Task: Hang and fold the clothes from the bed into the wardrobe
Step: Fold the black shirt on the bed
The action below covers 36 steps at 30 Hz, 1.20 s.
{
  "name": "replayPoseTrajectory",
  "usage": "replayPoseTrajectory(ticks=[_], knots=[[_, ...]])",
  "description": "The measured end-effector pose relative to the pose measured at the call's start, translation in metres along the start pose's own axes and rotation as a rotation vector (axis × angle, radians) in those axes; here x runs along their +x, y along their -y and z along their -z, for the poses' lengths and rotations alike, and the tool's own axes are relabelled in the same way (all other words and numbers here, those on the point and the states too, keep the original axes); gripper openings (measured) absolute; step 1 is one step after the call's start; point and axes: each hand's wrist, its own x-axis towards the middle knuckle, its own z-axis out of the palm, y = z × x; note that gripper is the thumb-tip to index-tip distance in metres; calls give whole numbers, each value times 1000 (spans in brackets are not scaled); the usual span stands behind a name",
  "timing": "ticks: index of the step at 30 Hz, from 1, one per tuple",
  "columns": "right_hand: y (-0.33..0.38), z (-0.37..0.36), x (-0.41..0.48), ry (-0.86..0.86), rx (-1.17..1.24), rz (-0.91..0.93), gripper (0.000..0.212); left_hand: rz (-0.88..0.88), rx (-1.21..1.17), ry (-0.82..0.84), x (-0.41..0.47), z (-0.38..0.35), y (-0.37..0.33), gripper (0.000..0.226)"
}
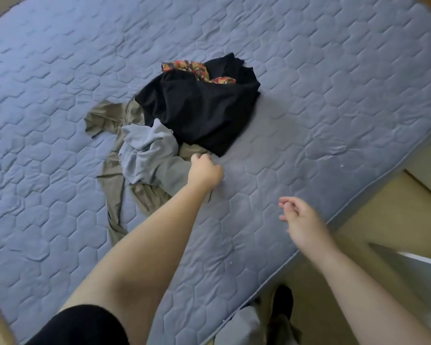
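Left hand (204, 171) grasping olive garment (102, 118) beside black garment (199, 110), right hand (300, 221) relaxed, empty, above bed (334, 95)

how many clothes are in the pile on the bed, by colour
black garment: 1
olive garment: 1
grey garment: 1
red patterned garment: 1
total: 4, though the heap may hide more

No readable text or labels.

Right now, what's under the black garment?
An olive garment sticks out from under the black garment at its left and near edges; a red patterned cloth shows at its far side. The rest is covered.
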Motion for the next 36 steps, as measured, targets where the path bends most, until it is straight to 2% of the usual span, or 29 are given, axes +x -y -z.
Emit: replayPoseTrajectory(ticks=[3,6,9,11,16,21,24,27,31,33,36], knots=[[-11,-9,22,10,21,-36,20,-36,102,-23,52,-5,-6,50],[-11,-17,39,9,8,-49,22,-4,211,68,91,-8,1,58],[-9,-22,51,21,15,-51,24,-24,337,127,117,-2,5,54],[-10,-23,56,29,24,-54,32,-23,322,100,128,3,6,54],[-17,-19,56,37,43,-65,17,-82,239,2,138,8,11,51],[-7,-8,34,38,19,-82,20,-60,42,-193,113,33,-6,39],[10,3,14,42,8,-94,20,-22,6,-144,77,46,-27,33],[32,20,-10,75,-25,-88,18,-35,-191,-35,24,57,-52,30],[70,41,-38,106,-3,-59,28,-211,-475,-8,-50,88,-91,33],[89,53,-54,107,82,-63,42,-277,-734,-20,-93,112,-108,35],[116,71,-80,88,127,-17,96,-328,-1030,20,-161,147,-130,37]])
